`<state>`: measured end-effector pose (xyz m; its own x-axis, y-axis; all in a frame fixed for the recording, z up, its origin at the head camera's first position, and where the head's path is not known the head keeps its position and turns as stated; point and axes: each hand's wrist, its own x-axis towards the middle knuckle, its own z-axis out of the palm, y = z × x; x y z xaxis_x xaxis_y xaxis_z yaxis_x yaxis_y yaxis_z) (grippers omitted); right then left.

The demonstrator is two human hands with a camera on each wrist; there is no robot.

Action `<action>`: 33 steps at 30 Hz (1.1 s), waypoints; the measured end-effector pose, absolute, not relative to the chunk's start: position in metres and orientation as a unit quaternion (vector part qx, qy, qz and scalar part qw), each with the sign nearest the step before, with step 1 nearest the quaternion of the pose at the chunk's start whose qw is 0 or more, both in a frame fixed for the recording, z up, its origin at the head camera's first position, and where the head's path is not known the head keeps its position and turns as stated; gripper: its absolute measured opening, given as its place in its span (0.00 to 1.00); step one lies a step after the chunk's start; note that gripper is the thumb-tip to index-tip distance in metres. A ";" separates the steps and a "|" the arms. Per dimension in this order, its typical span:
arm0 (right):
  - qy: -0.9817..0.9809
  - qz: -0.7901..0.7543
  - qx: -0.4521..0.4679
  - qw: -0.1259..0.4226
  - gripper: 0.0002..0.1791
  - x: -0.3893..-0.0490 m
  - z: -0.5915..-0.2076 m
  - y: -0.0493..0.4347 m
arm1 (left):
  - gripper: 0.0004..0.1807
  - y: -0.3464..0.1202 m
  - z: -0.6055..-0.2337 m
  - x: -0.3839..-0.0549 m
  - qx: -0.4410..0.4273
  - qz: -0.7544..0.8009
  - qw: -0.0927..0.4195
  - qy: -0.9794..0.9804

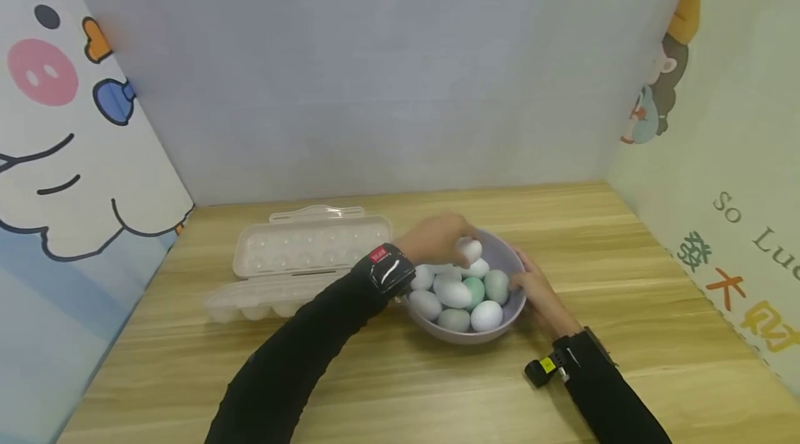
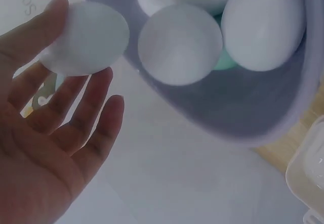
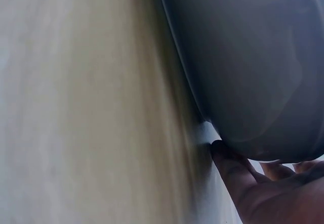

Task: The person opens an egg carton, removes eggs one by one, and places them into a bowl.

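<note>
My left hand (image 1: 437,239) pinches a white egg (image 2: 93,38) between thumb and fingertips, just above the back of a grey-purple bowl (image 1: 465,338). Inside the bowl lie several eggs, mostly white or pale grey, along with a green egg (image 1: 474,290). In the left wrist view, more eggs (image 2: 180,44) sit beside the held one, close to the bowl's wall. At the bowl's right side, my right hand (image 1: 539,291) grips the rim, its thumb over the edge. The right wrist view shows the fingers (image 3: 235,176) against the bowl's outer wall.
Left of the bowl stands a clear plastic egg carton (image 1: 312,244) with its lid raised; my left forearm crosses its near half. All of it rests on a wood-grain table (image 1: 400,388). Printed panels (image 1: 744,208) rise at both sides, and a plain wall stands behind.
</note>
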<state>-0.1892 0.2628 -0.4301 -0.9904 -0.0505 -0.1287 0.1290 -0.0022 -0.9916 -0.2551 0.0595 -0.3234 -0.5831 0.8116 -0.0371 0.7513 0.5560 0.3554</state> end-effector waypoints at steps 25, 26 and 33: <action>0.725 -0.684 0.038 0.072 0.45 -0.193 -0.428 0.242 | 0.27 0.075 -0.352 -0.243 0.406 0.000 0.101 0.909; 0.725 -0.684 0.039 0.073 0.46 -0.193 -0.428 0.242 | 0.27 0.075 -0.353 -0.243 0.404 -0.005 0.101 0.909; 0.725 -0.683 0.042 0.078 0.46 -0.191 -0.432 0.244 | 0.29 0.073 -0.348 -0.236 0.407 -0.022 0.100 0.908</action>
<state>-0.1911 0.2435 -0.4318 -0.9844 -0.0459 -0.1698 0.1668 0.0632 -0.9840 -0.2359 0.0729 -0.3484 -0.6486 0.7345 -0.1995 0.7432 0.6678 0.0423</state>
